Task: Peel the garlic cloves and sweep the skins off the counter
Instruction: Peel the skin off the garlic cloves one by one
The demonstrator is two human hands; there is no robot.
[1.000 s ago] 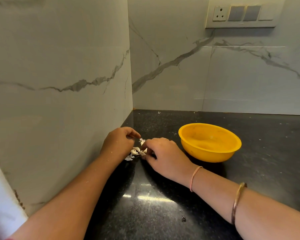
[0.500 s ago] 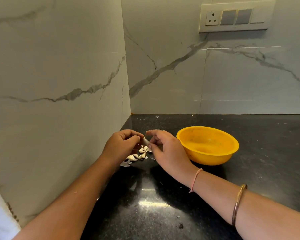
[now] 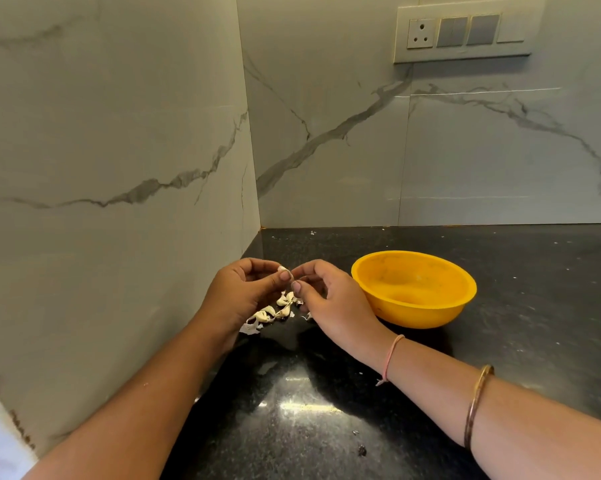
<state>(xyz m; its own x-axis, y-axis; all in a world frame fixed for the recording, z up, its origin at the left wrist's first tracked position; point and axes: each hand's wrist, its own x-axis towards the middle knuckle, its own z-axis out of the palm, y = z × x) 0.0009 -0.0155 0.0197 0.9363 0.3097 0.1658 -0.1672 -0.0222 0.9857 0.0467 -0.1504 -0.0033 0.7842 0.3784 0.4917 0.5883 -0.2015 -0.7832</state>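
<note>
Head camera view: a person is working at the corner of a black counter (image 3: pixel 326 427), holding one garlic clove (image 3: pixel 284 269) in the air between both hands, just above a small heap of cloves and skins (image 3: pixel 274 310) that is lying near the marble side wall. The left hand (image 3: pixel 243 292) is curling its fingers and pinching the clove between thumb and forefinger. The right hand (image 3: pixel 333 306) is meeting it tip to tip, thumb and forefinger nipping at the clove's papery end, the other fingers bending loosely. A yellow bowl (image 3: pixel 416 315) is sitting on the counter just beside the right hand, and nothing can be made out inside it. Peeling is looking, on this evidence, to be at an early stage: the clove in hand is showing mostly white skin and several pieces are waiting in the heap, though which of them are peeled is too small to tell. Loose skin scraps (image 3: pixel 248 328) are lying at the heap's near edge and pale flecks (image 3: pixel 312 232) are dotting the counter by the back wall, so the sweeping is looking not yet begun
</note>
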